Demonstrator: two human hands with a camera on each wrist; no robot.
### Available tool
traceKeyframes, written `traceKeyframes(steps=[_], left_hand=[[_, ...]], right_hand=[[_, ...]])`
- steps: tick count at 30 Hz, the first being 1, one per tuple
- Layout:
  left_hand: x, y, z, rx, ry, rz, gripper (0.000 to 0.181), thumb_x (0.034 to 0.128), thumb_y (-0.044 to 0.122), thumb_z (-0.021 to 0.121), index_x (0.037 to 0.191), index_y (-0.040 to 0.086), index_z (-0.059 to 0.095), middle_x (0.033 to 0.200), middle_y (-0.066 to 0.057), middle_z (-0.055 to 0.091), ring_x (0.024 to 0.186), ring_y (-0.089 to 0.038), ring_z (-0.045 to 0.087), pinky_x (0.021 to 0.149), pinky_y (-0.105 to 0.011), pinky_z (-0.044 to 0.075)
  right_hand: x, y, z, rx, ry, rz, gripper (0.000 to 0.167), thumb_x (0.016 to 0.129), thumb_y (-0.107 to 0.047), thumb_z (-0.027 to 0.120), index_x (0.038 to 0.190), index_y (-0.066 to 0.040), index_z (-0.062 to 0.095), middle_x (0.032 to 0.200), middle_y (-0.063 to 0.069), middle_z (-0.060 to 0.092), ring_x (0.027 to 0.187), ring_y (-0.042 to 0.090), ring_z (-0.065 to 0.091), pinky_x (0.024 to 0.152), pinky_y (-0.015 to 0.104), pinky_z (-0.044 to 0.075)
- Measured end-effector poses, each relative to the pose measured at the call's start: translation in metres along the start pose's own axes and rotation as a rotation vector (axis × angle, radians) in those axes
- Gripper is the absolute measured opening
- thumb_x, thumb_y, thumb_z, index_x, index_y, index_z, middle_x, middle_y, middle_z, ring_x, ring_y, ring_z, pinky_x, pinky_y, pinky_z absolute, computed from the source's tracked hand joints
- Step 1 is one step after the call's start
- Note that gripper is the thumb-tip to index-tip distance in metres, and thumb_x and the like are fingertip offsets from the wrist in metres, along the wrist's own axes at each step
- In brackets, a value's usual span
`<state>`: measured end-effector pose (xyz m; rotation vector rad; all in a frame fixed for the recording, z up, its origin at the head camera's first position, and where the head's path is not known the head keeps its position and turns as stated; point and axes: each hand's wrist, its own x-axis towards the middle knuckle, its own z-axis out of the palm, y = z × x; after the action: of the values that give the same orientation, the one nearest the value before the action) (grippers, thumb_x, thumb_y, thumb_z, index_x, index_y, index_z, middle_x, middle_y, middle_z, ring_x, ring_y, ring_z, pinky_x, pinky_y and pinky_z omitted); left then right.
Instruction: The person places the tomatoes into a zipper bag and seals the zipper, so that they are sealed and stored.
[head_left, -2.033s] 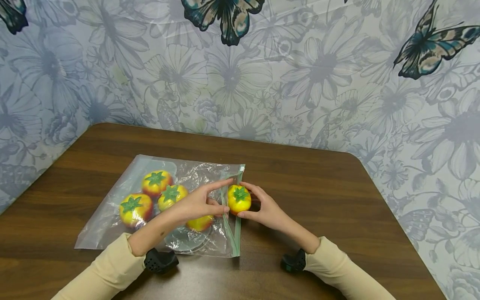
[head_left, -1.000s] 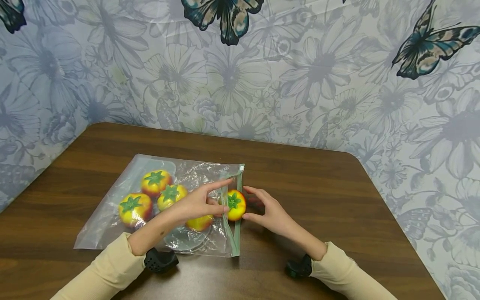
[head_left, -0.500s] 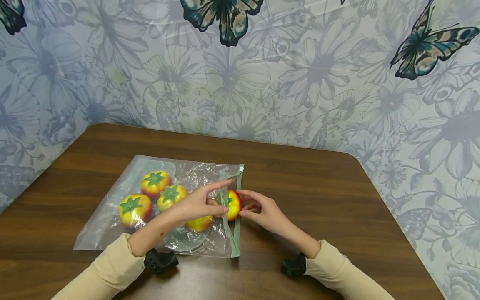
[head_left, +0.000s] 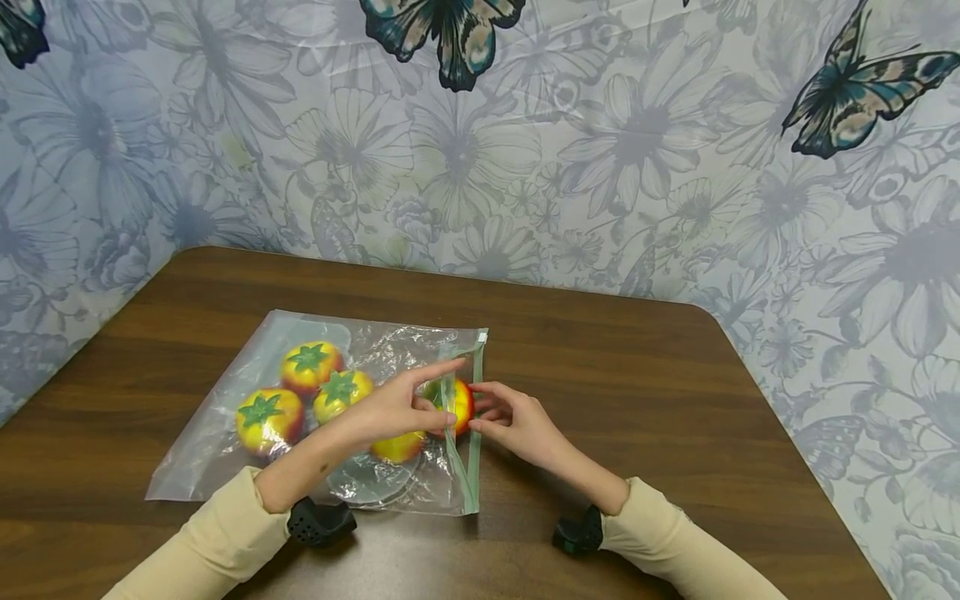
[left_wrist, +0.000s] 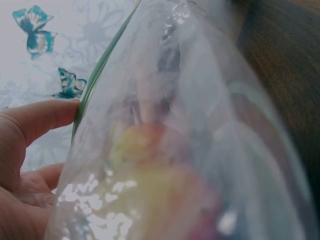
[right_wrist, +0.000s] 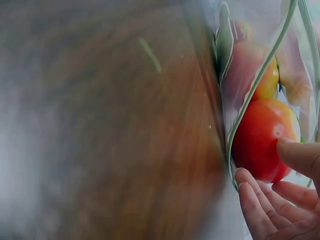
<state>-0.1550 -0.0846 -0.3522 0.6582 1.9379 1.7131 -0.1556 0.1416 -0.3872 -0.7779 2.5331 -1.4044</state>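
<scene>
A clear zip bag (head_left: 390,333) with a green-edged mouth lies on the table, its mouth facing right. Several yellow-red tomatoes (head_left: 311,367) with green star-shaped tops show through the plastic. My left hand (head_left: 393,408) holds the upper lip of the mouth raised, thumb and fingers at the green edge (left_wrist: 85,102). Just within the mouth sits another tomato (right_wrist: 265,140), partly hidden by the plastic in the head view. My right hand (head_left: 521,421) has thumb and fingertips against this tomato's outer side; in the right wrist view the thumb lies on its red skin.
The brown wooden table (head_left: 615,367) extends around the bag on all sides. Flowered cloth with butterflies (head_left: 487,183) hangs behind the far edge. A black wrist camera (head_left: 322,522) sits under the left wrist, another (head_left: 577,533) under the right.
The tomato at the mouth has moved left, under the raised lip. My right hand drew off it briefly, then came back against its side and moved left with it. The left hand has stayed put.
</scene>
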Motion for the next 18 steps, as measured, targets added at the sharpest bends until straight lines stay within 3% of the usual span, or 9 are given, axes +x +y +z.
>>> traceKeyframes(steps=[7, 13, 18], left_hand=[[0.0, 0.002, 0.001, -0.004, 0.011, -0.031, 0.072, 0.0862, 0.001, 0.065, 0.147, 0.004, 0.027, 0.139, -0.029, 0.035, 0.078, -0.027, 0.066, 0.069, -0.044, 0.053], [0.0, 0.001, 0.0, -0.007, 0.003, -0.038, 0.072, 0.0864, 0.001, 0.064, 0.147, 0.005, 0.026, 0.116, -0.028, 0.056, 0.077, -0.028, 0.066, 0.064, -0.036, 0.053], [0.0, 0.0, 0.0, -0.017, -0.01, -0.023, 0.072, 0.0871, 0.005, 0.066, 0.147, 0.005, 0.026, 0.128, -0.028, 0.047, 0.079, -0.028, 0.066, 0.063, -0.031, 0.052]], right_hand=[[-0.003, -0.035, 0.0, 0.024, 0.006, -0.002, 0.039, 0.083, 0.005, 0.067, 0.119, 0.013, 0.052, 0.097, 0.025, 0.064, 0.084, 0.034, 0.065, 0.07, 0.034, 0.053], [0.001, -0.023, 0.01, 0.075, -0.007, 0.01, 0.04, 0.084, 0.004, 0.066, 0.12, 0.013, 0.051, 0.099, 0.024, 0.065, 0.087, 0.033, 0.065, 0.07, 0.032, 0.053], [0.006, -0.007, 0.02, 0.094, -0.03, 0.026, 0.04, 0.086, 0.002, 0.065, 0.122, 0.01, 0.05, 0.098, 0.019, 0.067, 0.087, 0.025, 0.066, 0.069, 0.028, 0.053]])
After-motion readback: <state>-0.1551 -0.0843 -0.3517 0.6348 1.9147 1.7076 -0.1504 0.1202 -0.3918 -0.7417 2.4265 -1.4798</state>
